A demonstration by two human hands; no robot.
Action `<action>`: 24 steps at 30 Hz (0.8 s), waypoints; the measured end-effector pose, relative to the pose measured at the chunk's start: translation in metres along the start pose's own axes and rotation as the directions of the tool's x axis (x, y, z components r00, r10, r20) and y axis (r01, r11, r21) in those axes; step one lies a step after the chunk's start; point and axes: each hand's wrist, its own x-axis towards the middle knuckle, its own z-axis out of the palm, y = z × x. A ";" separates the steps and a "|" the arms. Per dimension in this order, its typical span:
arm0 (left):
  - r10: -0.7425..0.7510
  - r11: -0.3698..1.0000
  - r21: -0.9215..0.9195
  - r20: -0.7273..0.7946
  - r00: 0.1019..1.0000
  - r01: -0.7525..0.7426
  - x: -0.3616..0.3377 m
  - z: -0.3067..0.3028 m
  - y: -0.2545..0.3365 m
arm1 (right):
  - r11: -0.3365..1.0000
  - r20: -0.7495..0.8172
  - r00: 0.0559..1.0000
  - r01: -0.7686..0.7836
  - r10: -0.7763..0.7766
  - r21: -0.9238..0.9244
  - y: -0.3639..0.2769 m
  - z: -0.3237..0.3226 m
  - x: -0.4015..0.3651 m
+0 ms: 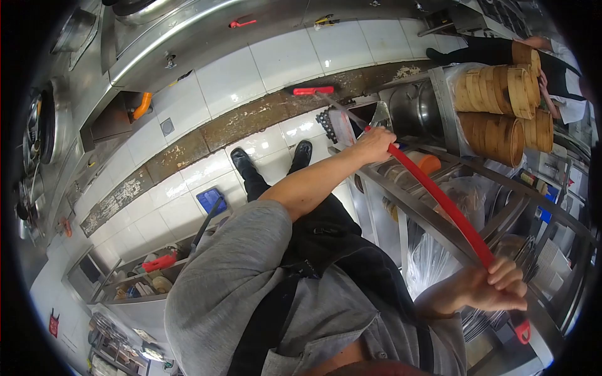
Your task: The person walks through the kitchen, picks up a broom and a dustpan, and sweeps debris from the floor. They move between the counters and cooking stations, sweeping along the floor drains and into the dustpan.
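A long red-handled floor-cleaning pole (443, 200) runs diagonally in front of me. Its thin metal end leads to a narrow red head (313, 91) over the dark channel along the floor. My left hand (375, 145) is wrapped round the pole near the metal part. Further back, my right hand (498, 287) grips the same pole close to its butt end, where a red hanging loop (523, 332) sticks out. My feet in black shoes (241, 158) stand on pale tiles. Whether the head has bristles or a blade, I cannot tell.
Bamboo steamers (492, 138) are stacked at the right, where another person's hand (544, 81) is close to them. A metal rack (433, 210) stands beside my right arm. A blue dustpan (211, 200) lies on the floor to my left. Steel cooking counters (207, 37) line the far side.
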 end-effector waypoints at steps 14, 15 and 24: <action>-0.067 0.990 0.134 0.246 0.967 0.035 0.033 0.004 -0.032 | 0.945 0.057 0.988 -0.120 0.143 -0.304 0.055 0.016 -0.036; -0.070 0.993 0.116 0.278 0.958 0.039 0.028 0.007 -0.027 | 0.966 0.008 0.987 -0.155 0.160 -0.209 0.050 0.009 -0.034; 0.083 0.993 0.104 -0.280 0.956 -0.055 0.067 -0.044 -0.020 | 0.942 0.217 0.976 0.090 -0.019 -0.322 0.059 0.060 -0.028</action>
